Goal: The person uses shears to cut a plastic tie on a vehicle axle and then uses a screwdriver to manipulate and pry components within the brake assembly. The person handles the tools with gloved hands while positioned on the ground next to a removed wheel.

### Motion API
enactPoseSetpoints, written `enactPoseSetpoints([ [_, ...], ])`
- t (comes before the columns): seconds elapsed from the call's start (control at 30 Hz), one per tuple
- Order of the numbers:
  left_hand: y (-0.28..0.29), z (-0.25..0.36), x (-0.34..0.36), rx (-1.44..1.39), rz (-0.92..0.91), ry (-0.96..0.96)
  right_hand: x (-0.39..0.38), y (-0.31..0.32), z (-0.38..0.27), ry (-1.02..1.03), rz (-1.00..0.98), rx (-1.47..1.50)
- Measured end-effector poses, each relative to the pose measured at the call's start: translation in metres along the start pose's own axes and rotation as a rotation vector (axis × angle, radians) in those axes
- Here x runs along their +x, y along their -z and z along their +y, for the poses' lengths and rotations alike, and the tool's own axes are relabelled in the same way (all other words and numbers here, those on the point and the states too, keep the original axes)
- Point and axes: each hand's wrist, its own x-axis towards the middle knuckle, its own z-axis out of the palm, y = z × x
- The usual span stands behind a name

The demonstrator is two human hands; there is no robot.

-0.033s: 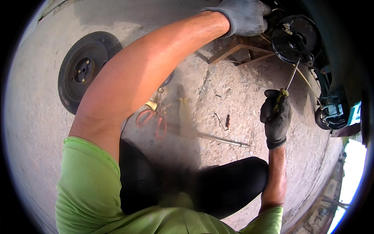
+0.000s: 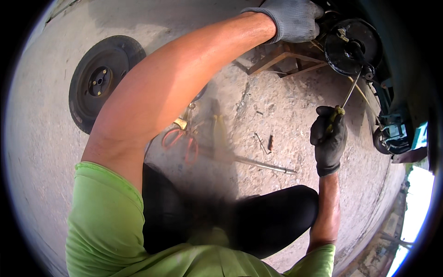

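Observation:
My right hand (image 2: 329, 138), in a dark grey work glove, is closed around the yellowish handle of a screwdriver (image 2: 351, 90). The shaft slants up to the lower edge of a round black brake drum or backing plate (image 2: 339, 53), by a protruding bolt-like end (image 2: 368, 72). Whether the tip touches is too small to tell. Up at the top edge, my left hand (image 2: 293, 22) wears a lighter grey glove and reaches in beside the round plate. Its fingers look curled, but what they grip is hidden in the dark.
A wheel with a black tyre (image 2: 100, 82) lies at the left. Below the plate is a wooden stand (image 2: 277, 60). Red-handled scissors or shears (image 2: 181, 143), a metal bar (image 2: 265, 165) and a small brown-handled tool (image 2: 271, 143) lie on the concrete floor (image 2: 249, 120).
My right hand and the screwdriver have shifted slightly to the right. The plate and my left hand also sit a touch further right in the picture.

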Motion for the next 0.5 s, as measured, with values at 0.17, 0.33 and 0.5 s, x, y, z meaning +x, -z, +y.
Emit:
enactPoseSetpoints([
  [0.17,0.000,-0.004,-0.002,-0.006,0.024,-0.046,-0.002,0.012,0.007,0.126,-0.053,0.134],
  [0.33,-0.011,-0.009,0.004,-0.006,0.059,-0.062,-0.007,0.011,0.005,0.146,-0.018,0.107],
  [0.5,-0.012,-0.004,0.008,0.015,0.031,-0.070,-0.003,0.012,-0.016,-0.028,0.101,0.312],
])
